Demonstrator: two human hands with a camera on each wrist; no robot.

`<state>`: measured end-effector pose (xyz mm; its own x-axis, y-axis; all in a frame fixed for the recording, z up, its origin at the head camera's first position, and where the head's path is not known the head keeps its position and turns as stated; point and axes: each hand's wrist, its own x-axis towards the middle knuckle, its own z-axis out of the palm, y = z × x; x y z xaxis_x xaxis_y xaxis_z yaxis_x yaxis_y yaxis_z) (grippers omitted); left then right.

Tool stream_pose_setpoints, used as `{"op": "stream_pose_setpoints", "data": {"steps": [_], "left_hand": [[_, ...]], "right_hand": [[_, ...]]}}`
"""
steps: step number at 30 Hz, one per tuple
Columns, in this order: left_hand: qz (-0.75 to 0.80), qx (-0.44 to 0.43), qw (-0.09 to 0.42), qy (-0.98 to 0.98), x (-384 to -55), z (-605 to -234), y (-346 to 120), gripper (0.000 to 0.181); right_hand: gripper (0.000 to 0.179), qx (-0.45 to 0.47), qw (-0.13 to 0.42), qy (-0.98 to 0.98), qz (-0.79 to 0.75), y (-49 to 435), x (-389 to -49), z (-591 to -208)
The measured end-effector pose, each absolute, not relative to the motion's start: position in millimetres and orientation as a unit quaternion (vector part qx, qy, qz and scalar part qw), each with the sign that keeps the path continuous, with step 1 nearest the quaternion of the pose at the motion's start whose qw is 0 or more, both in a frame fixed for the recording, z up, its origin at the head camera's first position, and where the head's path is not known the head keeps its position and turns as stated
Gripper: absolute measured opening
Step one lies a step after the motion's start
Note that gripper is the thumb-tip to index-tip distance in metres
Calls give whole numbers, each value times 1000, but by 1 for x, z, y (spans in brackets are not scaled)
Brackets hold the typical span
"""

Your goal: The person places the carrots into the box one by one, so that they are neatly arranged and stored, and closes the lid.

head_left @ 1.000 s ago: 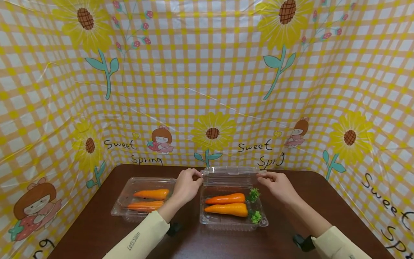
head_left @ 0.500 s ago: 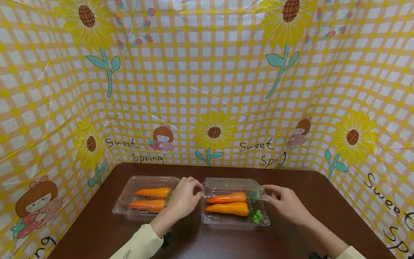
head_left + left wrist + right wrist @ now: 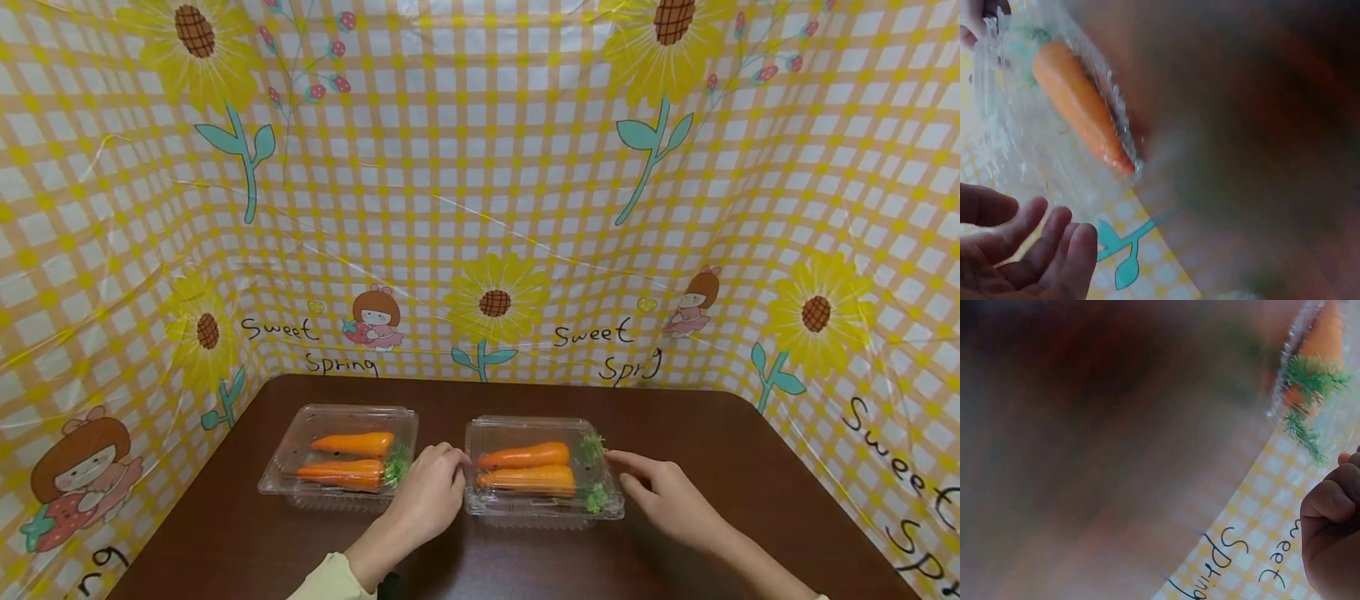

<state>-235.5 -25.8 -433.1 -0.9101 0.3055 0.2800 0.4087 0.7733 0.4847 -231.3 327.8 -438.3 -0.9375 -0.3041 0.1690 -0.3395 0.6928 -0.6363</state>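
Observation:
In the head view, a clear plastic clamshell box [image 3: 517, 510] holds two orange carrots [image 3: 525, 455] with green tops [image 3: 596, 498], and its lid lies down over them. My left hand [image 3: 426, 493] is at the box's left edge, fingers loosely bent; in the left wrist view its fingertips show beside the clear plastic, with one carrot [image 3: 1075, 100] seen through it. At the right edge, my right hand [image 3: 671, 498] has its index fingertip against the lid's side, thumb apart. The right wrist view shows that hand [image 3: 1334, 528] partly, near a green top [image 3: 1316, 378].
A second clear clamshell box [image 3: 279, 479] with two carrots [image 3: 352, 444] stands to the left, covered, close to my left hand. Both boxes rest on a dark brown table [image 3: 517, 567]. A checked, flower-printed cloth [image 3: 420, 208] rises behind and at both sides.
The raised lid of the right box has swung down towards me over the carrots. Both hands have come nearer with it, and now lie lower along the box's sides.

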Motion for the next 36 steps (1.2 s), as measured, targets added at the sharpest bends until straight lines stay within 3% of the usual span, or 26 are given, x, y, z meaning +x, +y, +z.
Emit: {"op": "stream_pose_setpoints", "data": {"steps": [8, 12, 16, 19, 23, 30, 36], "left_hand": [[-391, -109, 11, -914, -229, -440, -27, 31], [-441, -103, -50, -890, -231, -445, -32, 29], [-520, -90, -150, -836, -234, -450, -36, 31], [-554, -74, -188, -808, -235, -453, -35, 27], [-566, -61, -195, -798, -236, -455, -32, 24], [-578, -60, -183, -793, -235, -455, -28, 23], [-580, -47, -180, -793, -236, -457, -29, 22]], "right_hand": [[48, 78, -7, -917, 392, 325, -223, -438], [43, 38, -83, -907, 412, 326, -222, -434], [39, 59, -181, -864, 467, 328, -222, -433], [37, 55, -224, -830, 508, 327, -222, -435], [45, 44, -242, -809, 535, 325, -220, -437], [44, 44, -247, -794, 554, 323, -219, -436], [33, 48, -247, -783, 568, 322, -221, -439]]}}
